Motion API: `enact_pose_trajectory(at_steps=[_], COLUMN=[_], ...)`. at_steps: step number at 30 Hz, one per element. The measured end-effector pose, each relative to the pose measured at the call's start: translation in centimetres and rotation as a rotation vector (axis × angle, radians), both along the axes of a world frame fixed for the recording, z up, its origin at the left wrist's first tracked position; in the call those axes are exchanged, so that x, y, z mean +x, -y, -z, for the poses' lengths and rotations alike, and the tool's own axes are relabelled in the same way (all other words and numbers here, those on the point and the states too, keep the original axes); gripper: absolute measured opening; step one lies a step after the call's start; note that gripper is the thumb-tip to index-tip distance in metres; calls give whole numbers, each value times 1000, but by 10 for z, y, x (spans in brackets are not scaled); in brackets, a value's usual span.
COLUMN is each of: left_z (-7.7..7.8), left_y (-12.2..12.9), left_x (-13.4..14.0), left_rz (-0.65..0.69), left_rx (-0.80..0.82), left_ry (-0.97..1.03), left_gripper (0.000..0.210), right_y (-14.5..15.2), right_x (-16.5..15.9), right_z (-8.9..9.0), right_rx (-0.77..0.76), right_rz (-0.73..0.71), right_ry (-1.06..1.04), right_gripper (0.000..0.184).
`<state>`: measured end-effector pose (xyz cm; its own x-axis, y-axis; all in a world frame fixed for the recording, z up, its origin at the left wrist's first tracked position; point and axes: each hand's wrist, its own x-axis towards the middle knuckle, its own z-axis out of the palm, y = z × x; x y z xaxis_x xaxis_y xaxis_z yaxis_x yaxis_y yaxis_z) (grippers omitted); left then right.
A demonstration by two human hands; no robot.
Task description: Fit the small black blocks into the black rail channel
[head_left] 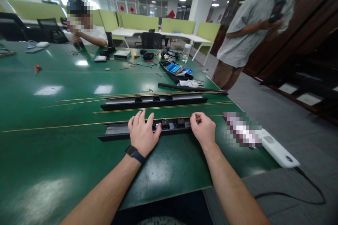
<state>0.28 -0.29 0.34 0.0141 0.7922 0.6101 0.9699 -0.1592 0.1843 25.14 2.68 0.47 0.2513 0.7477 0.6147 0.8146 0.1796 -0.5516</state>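
Note:
A black channel-shaped rail (112, 133) with a grey inside lies crosswise on the green table. My left hand (142, 133) rests over its middle, fingers spread, touching the rail and holding nothing. Small black blocks (180, 122) sit inside the channel, partly covered by that hand. Along the rail's far edge runs a long thin golden rod (66, 126), which sticks out well past the left end. My right hand (204, 127) is closed in a pinch on this rod near the rail's right end; its fingertips are partly hidden.
A second black rail (155, 102) with more thin rods (163, 107) lies beyond. Farther back are a black tray with blue parts (174, 70), white gloves (191, 83) and a clear cup (186, 52). A white corded device (277, 149) lies at right. Two people are nearby.

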Motion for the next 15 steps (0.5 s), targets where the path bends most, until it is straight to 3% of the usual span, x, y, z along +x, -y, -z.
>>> enact_pose_trajectory(at_steps=[15], left_z=[-1], left_y=[0], left_x=[0], left_rz=[6], left_rx=[-10], left_ry=[12], left_gripper=[44], right_y=[1], right_x=[-2], right_z=[0], right_rx=[-26], right_rz=[-33], right_ry=[45], right_gripper=[28])
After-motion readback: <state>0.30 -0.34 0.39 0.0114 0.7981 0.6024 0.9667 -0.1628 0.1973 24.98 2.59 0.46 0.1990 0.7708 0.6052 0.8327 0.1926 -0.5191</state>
